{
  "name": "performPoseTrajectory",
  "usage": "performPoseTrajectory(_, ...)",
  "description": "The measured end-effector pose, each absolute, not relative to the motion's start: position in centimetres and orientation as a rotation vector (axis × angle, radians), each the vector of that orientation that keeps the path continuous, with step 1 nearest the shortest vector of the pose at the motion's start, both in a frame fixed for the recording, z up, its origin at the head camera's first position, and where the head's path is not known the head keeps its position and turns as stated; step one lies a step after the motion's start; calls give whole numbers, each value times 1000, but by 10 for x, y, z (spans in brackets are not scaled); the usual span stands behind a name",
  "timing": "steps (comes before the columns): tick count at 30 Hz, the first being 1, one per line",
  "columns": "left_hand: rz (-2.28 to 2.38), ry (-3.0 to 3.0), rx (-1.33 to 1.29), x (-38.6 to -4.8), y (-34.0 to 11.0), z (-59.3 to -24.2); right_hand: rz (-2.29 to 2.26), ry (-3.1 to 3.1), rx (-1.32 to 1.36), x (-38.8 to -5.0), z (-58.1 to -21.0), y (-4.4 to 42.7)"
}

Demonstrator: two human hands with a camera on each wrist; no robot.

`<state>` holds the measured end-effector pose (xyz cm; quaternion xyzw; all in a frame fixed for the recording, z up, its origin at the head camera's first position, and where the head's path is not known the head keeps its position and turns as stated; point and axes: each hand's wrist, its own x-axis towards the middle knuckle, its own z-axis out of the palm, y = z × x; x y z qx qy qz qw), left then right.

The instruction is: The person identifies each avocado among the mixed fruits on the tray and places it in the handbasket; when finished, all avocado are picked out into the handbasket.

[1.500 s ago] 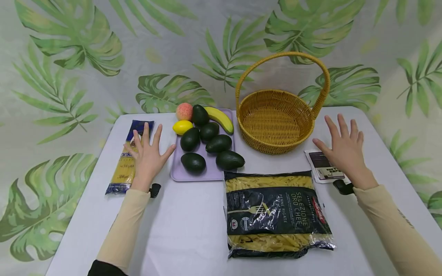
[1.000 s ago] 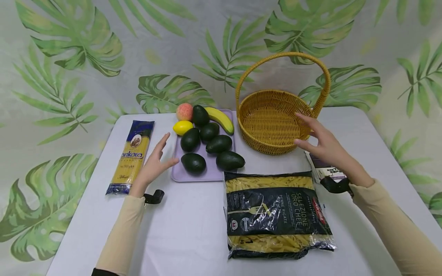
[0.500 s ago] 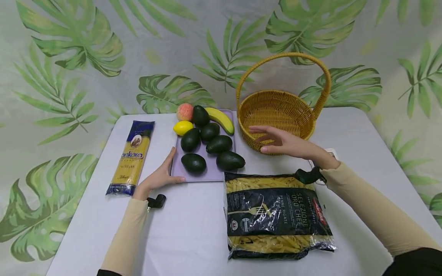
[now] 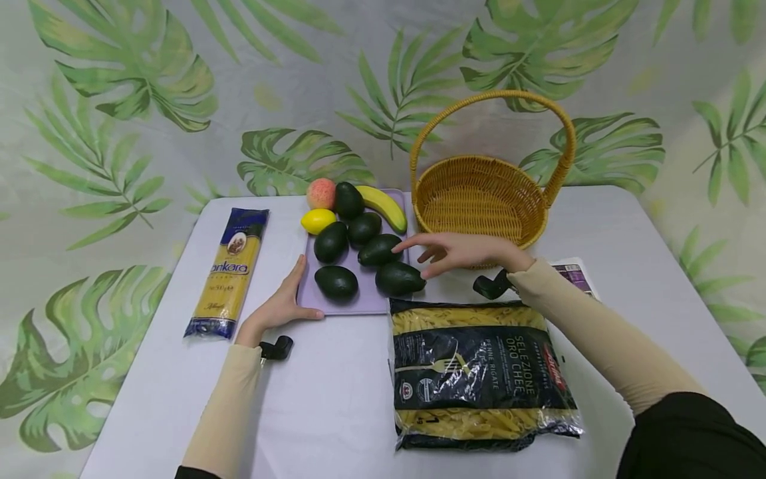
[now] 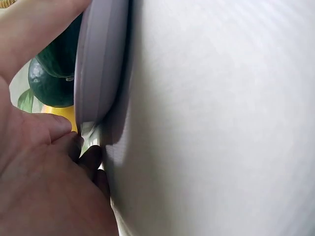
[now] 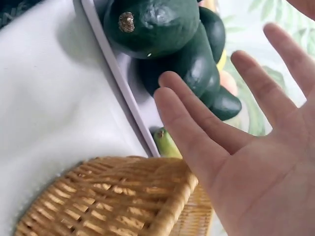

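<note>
My left hand (image 4: 281, 306) is at the near left corner of a lilac tray (image 4: 368, 296), thumb along its front edge and fingers along its left side. In the left wrist view, fingertips lie close to the tray wall (image 5: 101, 64); exact contact is hard to tell. Several dark green avocados lie on the tray. My right hand (image 4: 469, 251) reaches in from the right with fingers extended, its tips beside the front right avocado (image 4: 397, 279) and the one behind it (image 4: 380, 251). In the right wrist view, the fingers are spread and hold nothing.
A peach (image 4: 321, 193), a lemon (image 4: 318, 221) and a banana (image 4: 383, 207) share the tray. A handled wicker basket (image 4: 473, 199) stands right of it. A penne bag (image 4: 467, 366) lies in front, a spaghetti pack (image 4: 227, 269) left, a flat pack (image 4: 576, 276) right.
My right hand has swept left from beside the basket to the avocados. My left hand has moved from over the spaghetti pack to the tray's corner. The tray stays put.
</note>
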<state>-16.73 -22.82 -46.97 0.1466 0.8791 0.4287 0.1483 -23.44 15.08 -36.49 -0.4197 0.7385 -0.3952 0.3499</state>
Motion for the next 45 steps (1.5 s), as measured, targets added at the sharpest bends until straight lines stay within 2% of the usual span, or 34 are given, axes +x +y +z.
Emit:
performPoseTrajectory(13, 1239, 2532, 424, -168, -229, -470, -646, 2000, -1332, -240, -377, 113)
performPoseTrajectory(24, 1251, 2526, 415, -166, -228, -470, -440, 2134, -1353, -236, -382, 98)
performPoseTrajectory(27, 1266, 2521, 417, -165, -226, -468, -522, 2142, -1353, -235, -383, 100)
performPoseTrajectory(35, 1275, 2492, 397, -149, -212, -430, -969, 1991, -1223, -240, -369, 130)
performPoseTrajectory(39, 1271, 2493, 394, -151, -213, -433, -1152, 2001, -1142, -247, -358, 153)
performPoseTrajectory(45, 1261, 2514, 399, -163, -223, -461, -1406, 2079, -897, -259, -346, 184)
